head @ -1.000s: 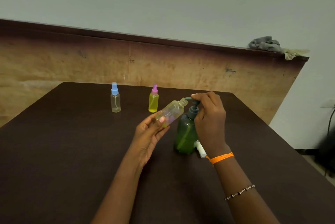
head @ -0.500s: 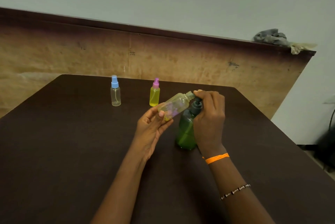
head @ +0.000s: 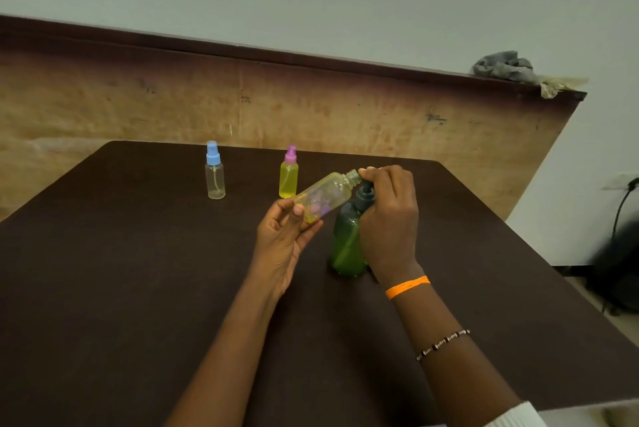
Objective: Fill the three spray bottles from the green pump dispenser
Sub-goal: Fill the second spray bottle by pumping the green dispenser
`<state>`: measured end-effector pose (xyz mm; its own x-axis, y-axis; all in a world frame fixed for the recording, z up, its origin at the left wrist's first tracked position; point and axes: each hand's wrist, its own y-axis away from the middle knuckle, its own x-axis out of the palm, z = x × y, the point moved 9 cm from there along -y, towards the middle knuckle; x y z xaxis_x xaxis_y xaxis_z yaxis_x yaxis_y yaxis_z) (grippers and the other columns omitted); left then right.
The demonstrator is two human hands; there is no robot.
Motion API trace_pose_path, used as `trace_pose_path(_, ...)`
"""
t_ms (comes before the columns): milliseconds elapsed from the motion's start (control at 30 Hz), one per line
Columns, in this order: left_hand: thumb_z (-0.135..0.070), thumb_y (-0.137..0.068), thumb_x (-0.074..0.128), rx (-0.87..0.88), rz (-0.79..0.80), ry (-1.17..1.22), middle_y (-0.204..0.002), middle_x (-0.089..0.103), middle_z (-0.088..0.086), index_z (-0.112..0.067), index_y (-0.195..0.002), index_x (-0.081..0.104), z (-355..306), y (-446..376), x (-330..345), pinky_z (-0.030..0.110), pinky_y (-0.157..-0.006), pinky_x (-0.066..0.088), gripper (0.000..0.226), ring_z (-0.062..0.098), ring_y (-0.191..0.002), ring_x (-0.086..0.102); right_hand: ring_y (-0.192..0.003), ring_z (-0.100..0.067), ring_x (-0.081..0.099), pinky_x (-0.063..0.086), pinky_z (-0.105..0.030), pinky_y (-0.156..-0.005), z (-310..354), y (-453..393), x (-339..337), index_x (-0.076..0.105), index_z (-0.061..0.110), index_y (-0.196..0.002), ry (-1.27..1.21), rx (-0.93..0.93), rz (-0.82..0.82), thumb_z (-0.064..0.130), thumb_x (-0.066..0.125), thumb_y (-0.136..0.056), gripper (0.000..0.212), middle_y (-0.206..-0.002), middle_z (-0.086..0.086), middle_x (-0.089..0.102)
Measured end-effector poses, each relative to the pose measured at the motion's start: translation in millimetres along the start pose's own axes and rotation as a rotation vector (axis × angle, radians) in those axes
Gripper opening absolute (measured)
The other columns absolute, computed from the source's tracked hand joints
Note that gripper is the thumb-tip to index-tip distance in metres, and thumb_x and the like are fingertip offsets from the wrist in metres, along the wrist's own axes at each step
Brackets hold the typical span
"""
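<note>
As before, left hand [head: 281, 240] holds uncapped bottle [head: 323, 196] | right hand [head: 389, 219] lower on pump

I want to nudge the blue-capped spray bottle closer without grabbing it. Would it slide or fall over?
The blue-capped spray bottle stands tall and narrow on the table, so a push near its cap would probably tip it. It looks almost empty, so likely light. Lying down, its round body may roll. Push low.

I note the right hand [head: 389, 219] has pressed the dispenser's pump head [head: 366, 194] down; the white spray cap seen earlier is now hidden.
</note>
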<state>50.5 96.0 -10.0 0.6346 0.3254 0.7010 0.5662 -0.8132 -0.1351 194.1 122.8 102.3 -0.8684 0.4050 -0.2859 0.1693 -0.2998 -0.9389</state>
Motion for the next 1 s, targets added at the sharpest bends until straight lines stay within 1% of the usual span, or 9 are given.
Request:
trace_pose_path(100, -0.036, -0.054, 0.073, 0.009, 0.003, 0.006, -0.094, 0.07, 0.005, -0.01, -0.089, 0.056, -0.1, 1.1, -2.0, 0.022, -0.068, 0.056, 0.047, 0.012, -0.083, 0.07, -0.077, -0.03, 0.055, 0.052, -0.042, -0.065, 0.6, -7.2, 0.2, 0.065, -0.003, -0.084, 0.025, -0.022, 0.037, -0.003, 0.04, -0.077, 0.025, -0.08, -0.016, 0.059)
trace_pose_path(167, -0.042, -0.049, 0.083, 0.008, 0.023, 0.022, -0.093, 0.072, 0.005, -0.01, -0.088, 0.058, 0.2, 1.2, -1.7, 0.023, -0.069, 0.056, 0.056, 0.014, -0.084, 0.07, -0.076, -0.031, 0.056, 0.052, -0.041, -0.063, 1.1, -12.0, 0.3, 0.065, -0.003, -0.082, 0.037, -0.047, 0.06, -0.003, 0.039, -0.074, 0.027, -0.079, -0.015, 0.059)
trace_pose_path(267, -0.048, -0.033, 0.091, 0.008, 0.036, 0.015, -0.093, 0.073, 0.003, -0.011, -0.088, 0.059, 0.3, -1.3, -1.7, 0.024, -0.07, 0.056, 0.073, 0.015, -0.087, 0.07, -0.076, -0.033, 0.057, 0.052, -0.04, -0.063, 2.6, -9.5, -1.7, 0.065, -0.004, -0.084, 0.027, -0.041, 0.04, -0.002, 0.038, -0.076, 0.029, -0.081, -0.016, 0.06)
trace_pose_path(400, -0.051, -0.032, 0.09, 0.012, 0.025, 0.006, -0.092, 0.073, 0.003, -0.01, -0.087, 0.059, 1.1, -1.7, -3.1, 0.023, -0.069, 0.055, 0.075, 0.015, -0.086, 0.07, -0.076, -0.033, 0.059, 0.053, -0.042, -0.065, 0.8, -1.4, -0.2, 0.067, -0.006, -0.088, 0.013, 0.002, 0.007, -0.002, 0.04, -0.083, 0.028, -0.082, -0.018, 0.06)
trace_pose_path(600, -0.05, -0.03, 0.091, 0.01, 0.025, 0.008, -0.09, 0.073, 0.002, -0.009, -0.092, 0.059, -1.3, 1.4, 0.9, 0.022, -0.07, 0.055, 0.081, 0.014, -0.085, 0.07, -0.076, -0.032, 0.057, 0.052, -0.04, -0.063, 2.3, -12.5, -0.4, 0.065, -0.004, -0.083, 0.015, -0.032, 0.092, 0.0, 0.033, -0.073, 0.034, -0.08, -0.015, 0.059)
trace_pose_path(667, -0.047, -0.037, 0.09, 0.01, 0.025, 0.01, -0.092, 0.072, 0.004, -0.009, -0.092, 0.059, -1.7, 1.1, 2.0, 0.023, -0.07, 0.056, 0.074, 0.014, -0.085, 0.07, -0.079, -0.03, 0.056, 0.052, -0.038, -0.065, 1.3, -13.4, -2.2, 0.066, -0.004, -0.085, -0.002, -0.031, 0.085, 0.0, 0.033, -0.074, 0.035, -0.082, -0.015, 0.06)
trace_pose_path(700, -0.043, -0.045, 0.086, 0.007, 0.022, 0.011, -0.096, 0.071, 0.006, -0.009, -0.092, 0.058, -1.6, 1.0, 2.0, 0.023, -0.07, 0.056, 0.064, 0.014, -0.084, 0.07, -0.08, -0.029, 0.056, 0.052, -0.037, -0.066, 0.4, -11.2, -3.3, 0.066, -0.004, -0.087, -0.012, -0.021, 0.069, -0.002, 0.035, -0.075, 0.034, -0.083, -0.015, 0.06)
trace_pose_path(800, -0.027, -0.067, 0.065, -0.005, 0.008, 0.02, -0.101, 0.066, 0.008, -0.009, -0.091, 0.057, 0.1, 0.1, 1.3, 0.023, -0.072, 0.057, 0.032, 0.013, -0.084, 0.069, -0.081, -0.03, 0.058, 0.051, -0.036, -0.071, -2.1, -1.4, -1.4, 0.066, -0.006, -0.092, -0.027, 0.019, 0.014, -0.005, 0.041, -0.081, 0.028, -0.087, -0.017, 0.06)
trace_pose_path(1000, -0.019, -0.08, 0.055, -0.009, -0.025, 0.002, -0.098, 0.064, 0.008, -0.009, -0.088, 0.056, 1.2, 2.7, 0.0, 0.023, -0.071, 0.057, 0.013, 0.012, -0.081, 0.068, -0.076, -0.032, 0.058, 0.052, -0.041, -0.065, 1.1, -6.9, -0.6, 0.066, -0.006, -0.087, -0.007, -0.024, 0.069, -0.004, 0.038, -0.078, 0.03, -0.081, -0.017, 0.059)
